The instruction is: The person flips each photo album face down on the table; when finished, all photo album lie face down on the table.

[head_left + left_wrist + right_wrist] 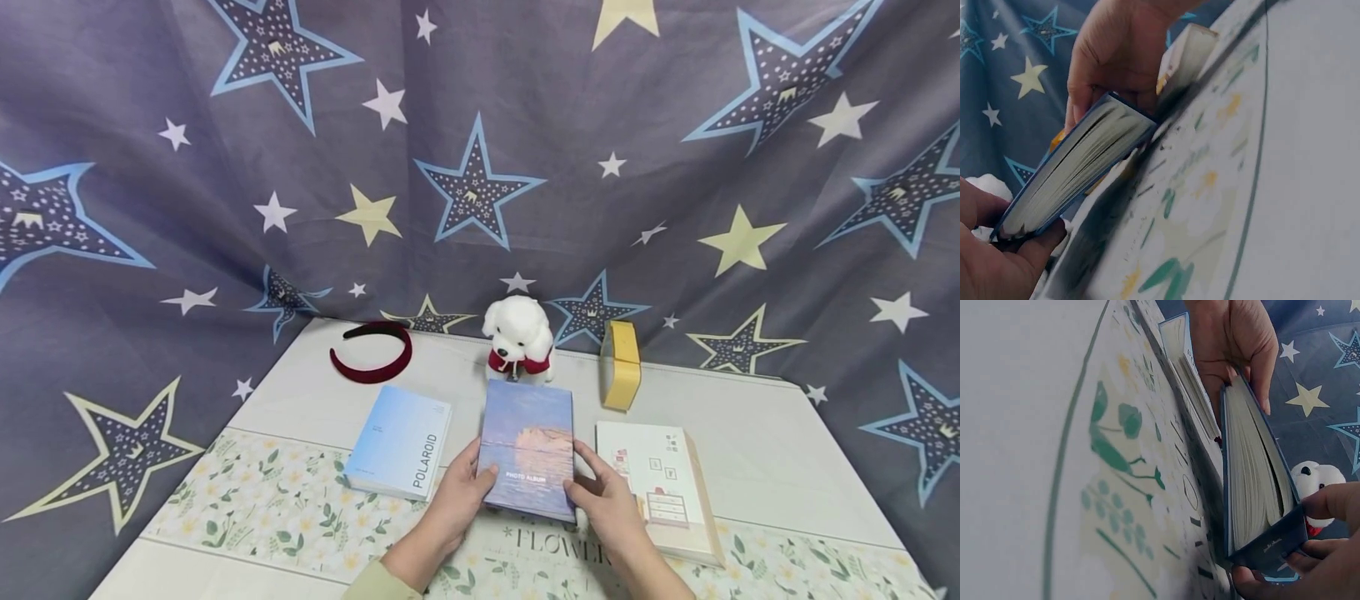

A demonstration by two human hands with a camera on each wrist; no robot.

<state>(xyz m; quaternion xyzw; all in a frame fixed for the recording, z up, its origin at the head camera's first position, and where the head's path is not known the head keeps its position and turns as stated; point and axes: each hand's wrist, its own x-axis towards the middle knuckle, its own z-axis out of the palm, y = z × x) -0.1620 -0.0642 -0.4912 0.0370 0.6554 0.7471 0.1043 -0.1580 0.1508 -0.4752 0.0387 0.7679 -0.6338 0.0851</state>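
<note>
A blue-violet photo album (527, 442) with a seascape cover is held off the table, its front turned up toward me. My left hand (459, 500) grips its left edge, thumb on the cover. At the opposite edge my right hand (611, 507) pinches it likewise. Both wrist views show the album's page block (1079, 169) between dark blue covers, with a hand at each end. Left of it lies a light blue album (397, 437) marked POLAROID. To the right, a thick white book or album (663, 492) with drawn furniture lies near my right hand.
Behind the album sits a white plush dog (519, 329) with a red collar. A dark red headband (384, 372) lies at the back left, and a yellow box-like object (621, 367) stands at the back right. A star-patterned curtain (480, 67) hangs behind the table.
</note>
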